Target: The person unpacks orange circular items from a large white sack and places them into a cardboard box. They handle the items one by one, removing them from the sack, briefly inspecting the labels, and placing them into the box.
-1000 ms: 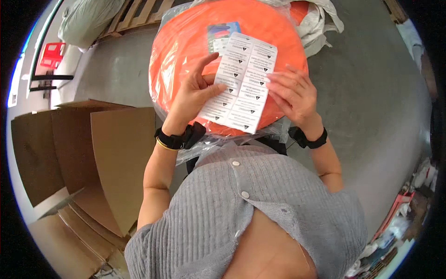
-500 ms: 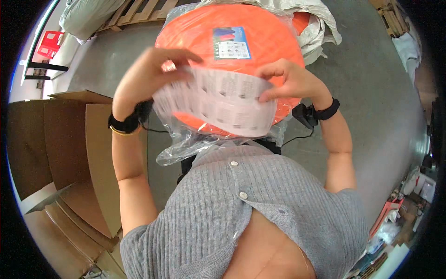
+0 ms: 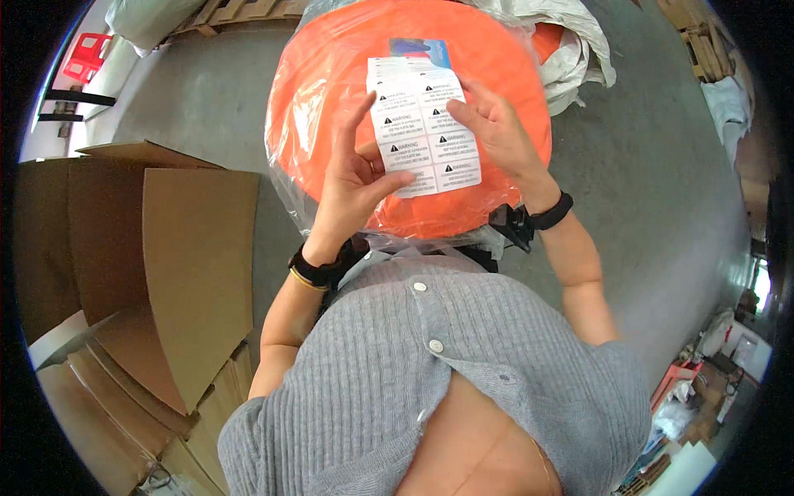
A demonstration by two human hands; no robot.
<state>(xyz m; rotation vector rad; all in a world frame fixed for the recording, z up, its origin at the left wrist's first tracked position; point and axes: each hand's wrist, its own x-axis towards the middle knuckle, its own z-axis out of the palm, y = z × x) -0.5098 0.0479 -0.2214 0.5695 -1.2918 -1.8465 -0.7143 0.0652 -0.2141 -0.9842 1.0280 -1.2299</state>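
Wearing a grey ribbed cardigan point(image 3: 364, 347), you face the near edge of the orange disc point(image 3: 509, 74). An open cardboard box point(image 3: 198, 281) stands left of the disc, nearer to you and apart from it. A black wristband point(image 3: 552, 212) shows on your right wrist, by the disc's near right edge.

Your left hand point(image 3: 351, 182) is over the disc's left half. Its thumb presses the printed face of the white label sheet point(image 3: 426, 140) near the lower left corner; the index finger is extended by the left edge, the others curled. Grip: a closed pinch on the paper, rest of the hand loosely spread.

Your right hand point(image 3: 500, 136) is over the disc's right half, thumb on the sheet's face near the upper right edge, index finger at that edge. Grip: also pinched on the sheet. Force cannot be told.

The sheet is in front of the disc's middle, face toward you. Holding it low left and high right probably keeps thin paper flat and legible. Contact with the disc cannot be confirmed.

Clear plastic film point(image 3: 289, 194) wraps the disc, likely against dirt. A printed card point(image 3: 413, 45) lies at the disc's far half, partly hidden by the sheet. Beyond the disc's far right edge is a crumpled white sack point(image 3: 583, 58); beyond its far left, a wooden pallet point(image 3: 240, 12).
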